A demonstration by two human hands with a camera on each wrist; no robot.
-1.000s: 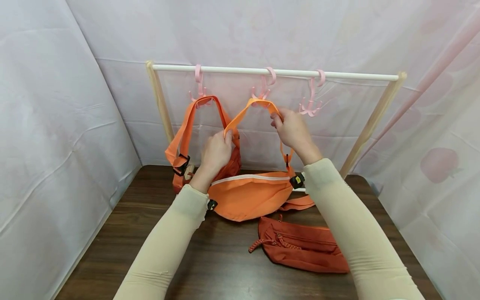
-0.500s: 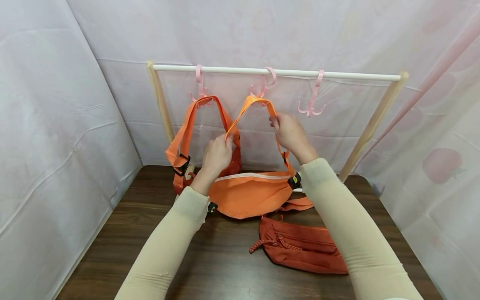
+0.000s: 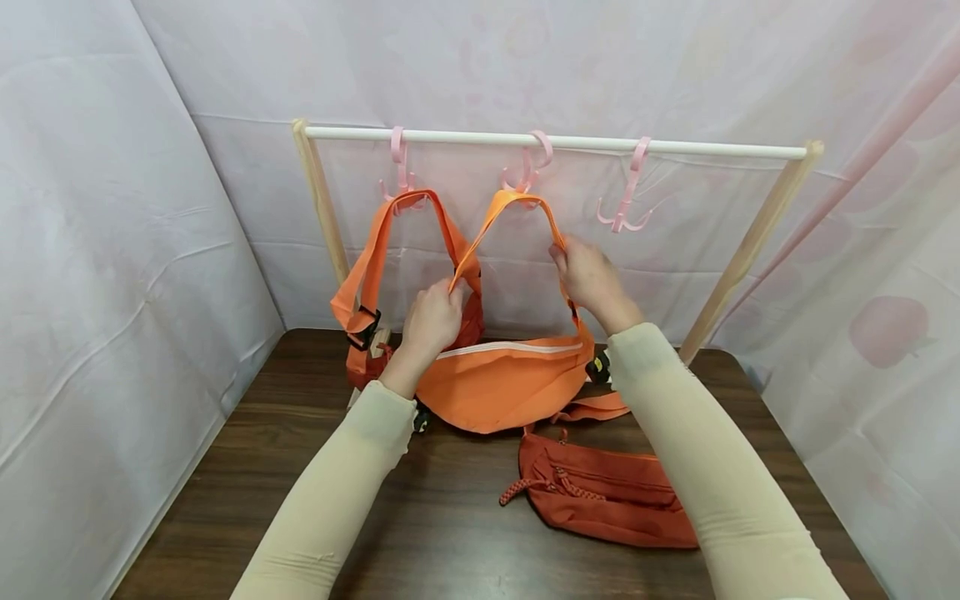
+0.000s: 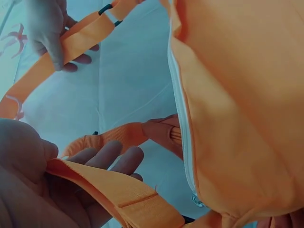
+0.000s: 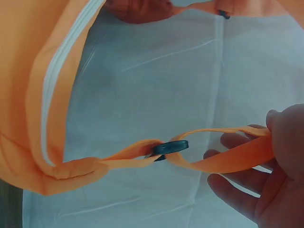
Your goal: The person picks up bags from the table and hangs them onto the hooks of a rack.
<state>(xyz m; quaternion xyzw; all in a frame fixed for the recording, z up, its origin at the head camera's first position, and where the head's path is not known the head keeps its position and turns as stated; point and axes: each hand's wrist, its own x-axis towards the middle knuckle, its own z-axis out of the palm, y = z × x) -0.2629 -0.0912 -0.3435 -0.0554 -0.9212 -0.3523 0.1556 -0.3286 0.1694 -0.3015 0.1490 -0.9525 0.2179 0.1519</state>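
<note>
A bright orange waist bag [image 3: 502,385] with a white zip hangs by its strap [image 3: 504,200], which passes over the middle pink hook [image 3: 528,171]. On the strap's left side, my left hand [image 3: 433,315] pinches the webbing under the thumb, other fingers loosely bent in the left wrist view. The right side of the strap is held by my right hand [image 3: 596,279], above a black buckle [image 5: 171,147]. Whether the bag's bottom touches the table cannot be told. To the left, a darker orange bag [image 3: 471,321] hangs by its strap [image 3: 372,258] from the left pink hook [image 3: 397,158].
A rust-red pouch [image 3: 600,492] with braided zip pulls lies on the dark wooden table [image 3: 285,450]. The white rail [image 3: 720,150] spans two wooden posts [image 3: 750,250]. The right pink hook [image 3: 626,192] carries nothing. An orange strap end [image 3: 596,407] lies behind the pouch.
My right hand has moved slightly down along with its side of the strap, and my left hand has dropped a little. The orange bag's right end has shifted slightly. The right hook has turned.
</note>
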